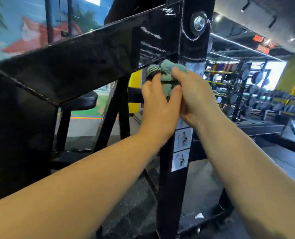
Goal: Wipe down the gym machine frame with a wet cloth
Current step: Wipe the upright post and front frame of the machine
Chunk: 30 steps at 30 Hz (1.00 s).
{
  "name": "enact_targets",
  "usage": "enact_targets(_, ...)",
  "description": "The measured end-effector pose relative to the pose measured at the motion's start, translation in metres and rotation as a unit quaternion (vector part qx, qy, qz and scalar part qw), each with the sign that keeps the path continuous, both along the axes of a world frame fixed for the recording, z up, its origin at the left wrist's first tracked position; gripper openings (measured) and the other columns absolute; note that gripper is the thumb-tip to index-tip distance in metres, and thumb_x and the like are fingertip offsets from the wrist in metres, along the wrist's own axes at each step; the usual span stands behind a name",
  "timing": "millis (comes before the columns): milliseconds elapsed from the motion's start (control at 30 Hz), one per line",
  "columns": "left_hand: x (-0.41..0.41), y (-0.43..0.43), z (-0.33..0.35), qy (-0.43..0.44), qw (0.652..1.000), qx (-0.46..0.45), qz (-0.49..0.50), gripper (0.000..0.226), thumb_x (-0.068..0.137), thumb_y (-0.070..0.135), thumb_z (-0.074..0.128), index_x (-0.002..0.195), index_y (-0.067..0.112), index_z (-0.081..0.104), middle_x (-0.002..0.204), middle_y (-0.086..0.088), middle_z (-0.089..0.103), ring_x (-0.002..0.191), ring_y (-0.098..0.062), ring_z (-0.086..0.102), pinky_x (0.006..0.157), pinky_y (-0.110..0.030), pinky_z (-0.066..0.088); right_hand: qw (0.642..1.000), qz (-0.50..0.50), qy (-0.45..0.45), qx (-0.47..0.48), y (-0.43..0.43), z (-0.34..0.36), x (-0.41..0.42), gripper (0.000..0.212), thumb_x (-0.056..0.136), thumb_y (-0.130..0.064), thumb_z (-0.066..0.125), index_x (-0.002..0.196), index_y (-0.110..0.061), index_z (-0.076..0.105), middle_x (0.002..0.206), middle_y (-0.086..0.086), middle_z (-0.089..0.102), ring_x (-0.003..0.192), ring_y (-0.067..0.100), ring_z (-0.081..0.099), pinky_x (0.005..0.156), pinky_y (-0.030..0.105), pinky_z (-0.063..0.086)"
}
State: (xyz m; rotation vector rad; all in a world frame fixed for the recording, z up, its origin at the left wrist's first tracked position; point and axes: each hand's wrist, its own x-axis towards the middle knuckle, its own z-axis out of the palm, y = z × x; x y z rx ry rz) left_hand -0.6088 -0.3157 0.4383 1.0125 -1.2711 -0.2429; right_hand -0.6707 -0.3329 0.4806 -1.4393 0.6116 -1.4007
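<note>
— Dumbbell racks (272, 100) fill the gym behind, right of the hands. Where's the cloth (169, 75)?
— Bunched up, pressed where the slanted beam (74, 66) meets the upright post (191, 49).
— Who holds it?
— Both. The left hand (158, 107) curls thumb and fingers round it, and the right hand (195, 99) clasps its other side. A bolt (199, 23) sits above the grip, stickers (182, 149) below.

Cloth (167, 75) half buried between left hand (158, 104), right hand (195, 99); sticker (183, 140) top hidden (pictograms illegible).
</note>
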Motion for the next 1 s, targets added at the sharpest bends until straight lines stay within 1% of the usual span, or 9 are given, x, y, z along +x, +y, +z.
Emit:
enact_targets(67, -0.005, -0.005, 0.009, 0.122, 0.990, 0.062, -0.029, 0.051, 0.096, 0.041, 0.047, 0.140, 0.018, 0.037, 0.137, -0.005, 0.035, 0.107, -0.013, 0.042, 0.085, -0.018, 0.032, 0.995, -0.040, 0.088, -0.008, -0.002, 0.001, -0.006, 0.021, 0.096, -0.021, 0.046, 0.082, -0.016, 0.061, 0.073, 0.002, 0.062, 0.067, 0.017, 0.055, 0.057, 0.032, 0.042)
enact_targets(200, -0.008, -0.020, 0.024, 0.158, 0.983, 0.093, -0.008, 0.038, 0.099, 0.033, 0.042, 0.129, 0.011, 0.045, 0.132, -0.011, 0.033, 0.078, -0.014, 0.043, 0.082, -0.024, 0.036, 0.934, -0.212, 0.218, -0.189, -0.006, -0.004, -0.023, 0.009, 0.092, -0.020, 0.051, 0.084, -0.025, 0.051, 0.074, -0.006, 0.064, 0.065, 0.010, 0.060, 0.063, 0.025, 0.049)
enact_targets(300, -0.009, -0.038, 0.038, 0.185, 0.979, 0.085, 0.020, 0.033, 0.103, 0.020, 0.031, 0.125, 0.002, 0.047, 0.125, -0.015, 0.047, 0.096, -0.025, 0.049, 0.070, -0.020, 0.028, 0.877, -0.330, 0.207, -0.282, -0.016, -0.008, -0.036, 0.016, 0.087, -0.022, 0.063, 0.095, -0.029, 0.051, 0.081, -0.013, 0.063, 0.067, -0.002, 0.056, 0.064, 0.013, 0.043)
enact_targets(433, -0.023, -0.052, 0.034, 0.155, 0.987, 0.022, 0.022, 0.031, 0.102, 0.015, 0.030, 0.119, -0.003, 0.048, 0.108, -0.014, 0.051, 0.100, -0.023, 0.050, 0.072, -0.018, 0.030, 0.893, -0.316, 0.194, -0.256, -0.040, -0.015, -0.046, 0.036, 0.088, -0.018, 0.063, 0.121, -0.016, 0.050, 0.118, -0.001, 0.046, 0.097, 0.004, 0.048, 0.076, 0.005, 0.039)
enact_targets(567, -0.038, -0.034, -0.038, 0.069, 0.997, -0.043, 0.006, 0.023, 0.098, 0.003, 0.036, 0.116, -0.008, 0.044, 0.107, -0.011, 0.046, 0.080, 0.000, 0.037, 0.077, -0.002, 0.031, 0.891, -0.313, 0.180, -0.275, -0.048, -0.036, -0.045, 0.034, 0.086, -0.012, 0.063, 0.117, -0.020, 0.050, 0.109, -0.010, 0.039, 0.088, 0.007, 0.049, 0.073, 0.008, 0.042)
enact_targets(667, -0.033, -0.033, -0.075, 0.037, 0.998, -0.026, 0.032, 0.021, 0.098, 0.009, 0.039, 0.112, -0.006, 0.045, 0.108, -0.010, 0.041, 0.085, -0.003, 0.033, 0.084, -0.013, 0.033, 0.891, -0.308, 0.171, -0.286, -0.047, -0.045, -0.044, 0.032, 0.086, -0.008, 0.061, 0.112, -0.022, 0.048, 0.104, -0.016, 0.034, 0.081, 0.002, 0.047, 0.069, 0.008, 0.042)
enact_targets(767, -0.023, -0.052, -0.036, 0.116, 0.990, -0.027, 0.076, 0.027, 0.099, 0.016, 0.042, 0.116, -0.004, 0.046, 0.112, -0.016, 0.045, 0.096, -0.020, 0.040, 0.088, -0.024, 0.033, 0.873, -0.325, 0.185, -0.314, -0.047, -0.050, -0.042, 0.034, 0.085, -0.012, 0.059, 0.118, -0.015, 0.051, 0.109, -0.014, 0.036, 0.097, 0.015, 0.050, 0.076, 0.012, 0.044)
enact_targets(867, -0.021, -0.068, -0.001, 0.145, 0.984, 0.030, 0.100, 0.034, 0.101, 0.024, 0.039, 0.120, -0.001, 0.051, 0.120, -0.019, 0.044, 0.108, -0.031, 0.046, 0.095, -0.033, 0.036, 0.858, -0.330, 0.209, -0.334, -0.049, -0.066, -0.046, 0.043, 0.083, -0.015, 0.057, 0.125, -0.011, 0.052, 0.128, -0.002, 0.039, 0.121, 0.019, 0.044, 0.098, 0.037, 0.045)
enact_targets(1000, -0.035, -0.062, -0.054, 0.187, 0.981, -0.018, 0.046, 0.019, 0.100, 0.014, 0.040, 0.112, 0.003, 0.049, 0.116, -0.008, 0.033, 0.093, -0.009, 0.044, 0.091, -0.020, 0.036, 0.875, -0.311, 0.203, -0.310, -0.051, -0.103, -0.057, 0.041, 0.086, -0.013, 0.054, 0.127, -0.011, 0.053, 0.135, -0.006, 0.038, 0.130, 0.013, 0.039, 0.103, 0.045, 0.042)
